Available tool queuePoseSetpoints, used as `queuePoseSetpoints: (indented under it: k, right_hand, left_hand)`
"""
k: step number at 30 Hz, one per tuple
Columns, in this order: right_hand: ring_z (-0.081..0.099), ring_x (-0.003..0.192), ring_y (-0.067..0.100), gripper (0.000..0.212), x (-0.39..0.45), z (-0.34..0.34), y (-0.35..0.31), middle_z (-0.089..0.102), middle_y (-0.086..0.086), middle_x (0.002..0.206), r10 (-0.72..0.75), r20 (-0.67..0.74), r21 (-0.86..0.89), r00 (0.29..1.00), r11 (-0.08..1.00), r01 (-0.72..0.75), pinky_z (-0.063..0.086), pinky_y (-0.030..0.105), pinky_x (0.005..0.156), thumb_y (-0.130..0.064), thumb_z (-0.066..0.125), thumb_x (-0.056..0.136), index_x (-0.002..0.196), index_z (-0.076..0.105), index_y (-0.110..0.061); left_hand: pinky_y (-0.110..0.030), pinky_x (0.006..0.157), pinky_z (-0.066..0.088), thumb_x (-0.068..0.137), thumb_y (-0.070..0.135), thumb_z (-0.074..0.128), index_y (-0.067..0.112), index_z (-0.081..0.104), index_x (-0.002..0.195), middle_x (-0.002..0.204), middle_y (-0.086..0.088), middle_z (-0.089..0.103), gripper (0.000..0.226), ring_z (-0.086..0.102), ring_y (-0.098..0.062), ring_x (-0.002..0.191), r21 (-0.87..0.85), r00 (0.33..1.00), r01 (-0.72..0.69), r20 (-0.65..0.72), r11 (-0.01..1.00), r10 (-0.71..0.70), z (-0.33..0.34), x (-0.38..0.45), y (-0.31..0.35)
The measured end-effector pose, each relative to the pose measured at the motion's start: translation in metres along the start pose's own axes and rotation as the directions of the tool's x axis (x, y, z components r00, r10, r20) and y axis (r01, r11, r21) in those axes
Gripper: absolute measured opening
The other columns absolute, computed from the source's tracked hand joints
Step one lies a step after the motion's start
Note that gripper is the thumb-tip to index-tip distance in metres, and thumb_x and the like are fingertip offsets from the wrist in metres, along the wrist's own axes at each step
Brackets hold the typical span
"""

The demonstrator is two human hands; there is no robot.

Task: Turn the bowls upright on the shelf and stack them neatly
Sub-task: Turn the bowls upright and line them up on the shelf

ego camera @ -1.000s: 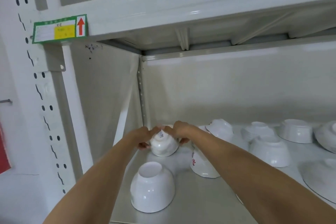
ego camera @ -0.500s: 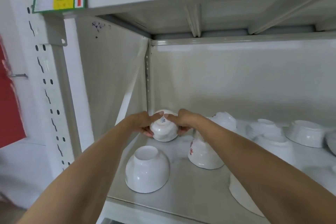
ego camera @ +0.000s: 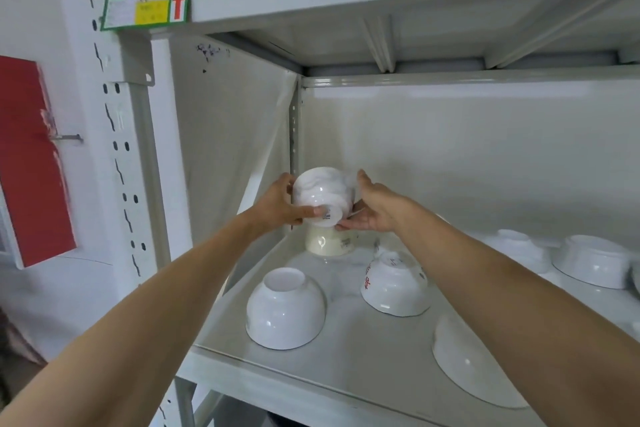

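While held over shelf (ego camera: 346, 357) — white bowl (ego camera: 320, 192) clasped: left hand (ego camera: 277, 208), right hand (ego camera: 375, 210).

— Where's the small white bowl (ego camera: 322, 192)?
— Lifted above the shelf (ego camera: 349, 350) near the back left corner, tipped so its labelled foot faces the camera.
— And below it?
— A cream bowl (ego camera: 329, 243), orientation unclear.
— The others?
— One white bowl (ego camera: 285, 312) upside down in front; a red-lettered bowl (ego camera: 394, 286) inverted and tilted; more overturned bowls (ego camera: 592, 265) to the right.

Grey metal shelf (ego camera: 349, 354) carries white bowls (ego camera: 285, 310), mostly upside down.
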State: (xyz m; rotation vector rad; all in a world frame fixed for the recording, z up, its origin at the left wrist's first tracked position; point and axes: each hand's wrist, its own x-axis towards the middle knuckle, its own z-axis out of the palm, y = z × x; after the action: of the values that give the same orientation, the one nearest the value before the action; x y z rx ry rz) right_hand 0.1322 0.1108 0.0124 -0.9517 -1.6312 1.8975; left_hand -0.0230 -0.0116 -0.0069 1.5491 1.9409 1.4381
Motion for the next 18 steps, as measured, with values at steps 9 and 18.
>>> queuePoseSetpoints:
  k: [9, 18]
  right_hand:
    - [0.067, 0.068, 0.048, 0.029, -0.002, 0.001, 0.006, 0.062, 0.027, 0.098, 0.133, 0.02, -0.109, 0.991, 0.986, -0.13, 0.059, 0.034, 0.057, -0.024, 0.036, 0.093, 0.104, 0.05, -0.001]
    - [0.064, 0.068, 0.034, 0.013, -0.004, 0.016, 0.033, 0.059, 0.02, 0.085, 0.09, 0.009, -0.319, 0.996, 0.944, -0.082, 0.059, 0.044, 0.058, 0.002, 0.036, 0.093, 0.092, 0.049, 0.001]
  left_hand:
    - [-0.036, 0.088, 0.058, 0.086, 0.058, 0.056, 0.005, 0.053, 0.123, 0.114, -0.017, 0.066, 0.065, 0.069, -0.027, 0.102, -0.189, 0.962, 0.228, 0.197, 0.955, -0.191, -0.001, -0.011, -0.005]
    - [-0.043, 0.077, 0.06, 0.089, -0.004, 0.036, -0.018, 0.055, 0.11, 0.081, -0.028, 0.067, 0.031, 0.07, -0.037, 0.07, -0.027, 0.851, 0.52, 0.103, 0.854, -0.515, 0.006, -0.008, -0.019]
